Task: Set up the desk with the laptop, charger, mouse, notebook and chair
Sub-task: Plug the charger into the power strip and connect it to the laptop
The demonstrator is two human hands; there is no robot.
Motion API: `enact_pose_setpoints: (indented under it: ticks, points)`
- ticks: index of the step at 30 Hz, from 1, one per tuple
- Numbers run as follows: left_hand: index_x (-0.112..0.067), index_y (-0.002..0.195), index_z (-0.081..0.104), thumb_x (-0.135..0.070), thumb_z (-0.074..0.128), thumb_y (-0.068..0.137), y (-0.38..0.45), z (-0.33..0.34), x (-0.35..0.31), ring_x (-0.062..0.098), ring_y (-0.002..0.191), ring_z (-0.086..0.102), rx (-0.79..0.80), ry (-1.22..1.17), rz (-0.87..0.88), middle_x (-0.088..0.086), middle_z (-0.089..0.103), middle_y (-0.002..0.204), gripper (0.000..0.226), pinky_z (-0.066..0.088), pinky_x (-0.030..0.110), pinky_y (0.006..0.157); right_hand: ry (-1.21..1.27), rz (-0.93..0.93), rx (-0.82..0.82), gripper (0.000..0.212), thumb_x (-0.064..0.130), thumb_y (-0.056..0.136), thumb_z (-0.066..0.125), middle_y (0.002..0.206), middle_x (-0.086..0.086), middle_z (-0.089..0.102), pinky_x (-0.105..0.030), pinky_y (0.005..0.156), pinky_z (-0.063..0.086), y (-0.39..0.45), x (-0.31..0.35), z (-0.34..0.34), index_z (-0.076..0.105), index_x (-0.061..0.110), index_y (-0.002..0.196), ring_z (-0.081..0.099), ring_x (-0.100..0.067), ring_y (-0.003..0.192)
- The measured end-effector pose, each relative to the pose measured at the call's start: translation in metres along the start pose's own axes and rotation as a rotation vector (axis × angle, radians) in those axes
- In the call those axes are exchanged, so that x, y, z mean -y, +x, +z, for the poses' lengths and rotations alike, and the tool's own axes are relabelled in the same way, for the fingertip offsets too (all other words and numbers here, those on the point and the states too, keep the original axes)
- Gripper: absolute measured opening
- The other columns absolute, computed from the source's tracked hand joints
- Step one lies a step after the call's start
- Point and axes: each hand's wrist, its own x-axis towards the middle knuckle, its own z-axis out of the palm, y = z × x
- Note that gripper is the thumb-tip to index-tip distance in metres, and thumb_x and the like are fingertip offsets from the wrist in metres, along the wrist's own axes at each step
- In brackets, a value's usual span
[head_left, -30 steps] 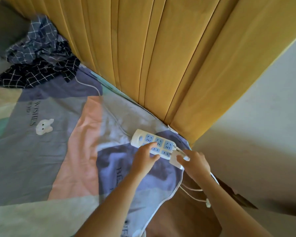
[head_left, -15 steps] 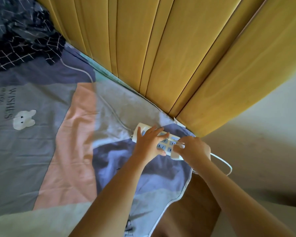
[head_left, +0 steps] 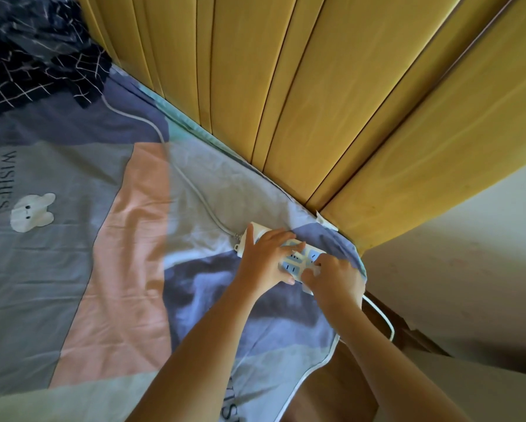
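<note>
head view: one power strip (head_left: 298,259) on the bedsheet (head_left: 134,239), left hand (head_left: 266,261) pressing it flat-fingered, right hand (head_left: 336,280) pinching one charger plug (head_left: 310,283)

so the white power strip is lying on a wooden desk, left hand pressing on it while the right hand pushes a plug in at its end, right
Not quite. The head view shows the white power strip with blue sockets lying on a patterned bedsheet, not a wooden desk. The rest holds: the left hand presses on it and the right hand works a white plug at its end.

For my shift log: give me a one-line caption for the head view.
Left hand steadies a white power strip on the bedsheet while the right hand presses a white plug into it.
</note>
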Motion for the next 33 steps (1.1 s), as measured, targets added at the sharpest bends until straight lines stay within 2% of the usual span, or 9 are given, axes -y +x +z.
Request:
enact_pose_setpoints:
  ticks: [8, 12, 14, 16, 19, 22, 24, 29, 33]
  points:
    - [-0.036, 0.123, 0.063, -0.043, 0.086, 0.055, 0.002, -0.003, 0.001, 0.015, 0.13, 0.047, 0.069, 0.001, 0.009, -0.008, 0.055, 0.137, 0.072, 0.013, 0.068, 0.107, 0.029, 0.016, -0.004, 0.032, 0.038, 0.086, 0.053, 0.096, -0.005, 0.069, -0.028, 0.062, 0.046, 0.002, 0.001, 0.006, 0.061, 0.016, 0.108, 0.064, -0.024, 0.086]
    - [-0.032, 0.131, 0.057, -0.025, 0.071, 0.08, -0.006, -0.006, -0.013, 0.005, 0.138, 0.036, -0.013, -0.074, -0.065, -0.012, 0.049, 0.143, 0.053, 0.015, 0.06, 0.112, 0.072, -0.078, -0.044, 0.046, 0.057, 0.086, 0.049, 0.103, 0.0, 0.067, -0.027, 0.062, 0.042, -0.011, -0.01, -0.003, 0.055, 0.024, 0.118, 0.063, -0.021, 0.094]
    - [-0.025, 0.126, 0.062, -0.012, 0.059, 0.086, -0.015, -0.01, -0.03, -0.002, 0.131, 0.041, -0.217, -0.253, -0.156, -0.01, 0.059, 0.134, 0.042, 0.03, 0.049, 0.112, 0.108, -0.17, -0.171, 0.054, 0.066, 0.083, 0.044, 0.106, 0.001, 0.066, -0.028, 0.06, 0.042, -0.019, -0.02, -0.011, 0.056, 0.026, 0.118, 0.062, -0.02, 0.098]
    - [-0.021, 0.114, 0.068, -0.014, 0.051, 0.087, -0.029, -0.019, -0.059, -0.007, 0.12, 0.05, -0.37, -0.636, -0.27, -0.011, 0.066, 0.122, 0.033, 0.042, 0.033, 0.104, 0.146, -0.269, -0.279, 0.053, 0.064, 0.086, 0.034, 0.105, 0.001, 0.062, -0.027, 0.051, 0.042, -0.03, -0.026, -0.023, 0.055, 0.027, 0.118, 0.061, -0.022, 0.097]
    - [-0.02, 0.108, 0.071, -0.035, 0.048, 0.084, -0.044, -0.04, -0.12, 0.001, 0.115, 0.058, -0.328, -1.075, -0.354, -0.008, 0.069, 0.116, 0.036, 0.043, 0.022, 0.099, 0.231, -0.302, -0.393, 0.048, 0.059, 0.088, 0.03, 0.101, 0.001, 0.054, -0.025, 0.042, 0.036, -0.048, -0.036, -0.046, 0.046, 0.03, 0.123, 0.055, -0.021, 0.095]
    - [-0.026, 0.084, 0.074, -0.03, 0.052, 0.083, -0.049, -0.053, -0.175, 0.0, 0.093, 0.065, -0.294, -1.275, -0.344, -0.009, 0.074, 0.092, 0.022, 0.048, 0.017, 0.083, 0.305, -0.263, -0.498, 0.046, 0.049, 0.087, 0.036, 0.099, -0.003, 0.052, -0.028, 0.042, 0.043, -0.066, -0.053, -0.068, 0.041, 0.024, 0.125, 0.055, -0.024, 0.092]
    - [-0.025, 0.079, 0.072, -0.036, 0.054, 0.085, -0.048, -0.056, -0.209, 0.006, 0.084, 0.066, -0.222, -1.307, -0.269, -0.004, 0.072, 0.083, 0.022, 0.049, 0.02, 0.076, 0.332, -0.231, -0.537, 0.045, 0.041, 0.088, 0.043, 0.101, -0.004, 0.051, -0.029, 0.045, 0.045, -0.077, -0.072, -0.078, 0.039, 0.021, 0.129, 0.055, -0.026, 0.092]
    - [-0.025, 0.107, 0.071, -0.039, 0.068, 0.081, -0.04, -0.05, -0.281, 0.014, 0.096, 0.07, -0.212, -1.249, -0.222, -0.002, 0.075, 0.098, 0.029, 0.054, 0.028, 0.083, 0.277, -0.073, -0.564, 0.057, 0.022, 0.081, 0.067, 0.102, -0.008, 0.052, -0.036, 0.055, 0.051, -0.106, -0.13, -0.102, 0.041, 0.014, 0.131, 0.056, -0.029, 0.086]
    - [-0.026, 0.094, 0.075, -0.021, 0.066, 0.089, -0.036, -0.056, -0.347, 0.015, 0.084, 0.071, -0.186, -1.16, -0.158, -0.003, 0.076, 0.087, 0.011, 0.054, 0.03, 0.077, 0.152, -0.015, -0.521, 0.048, 0.03, 0.087, 0.049, 0.115, -0.007, 0.054, -0.034, 0.064, 0.052, -0.139, -0.186, -0.13, 0.045, 0.01, 0.131, 0.056, -0.026, 0.094]
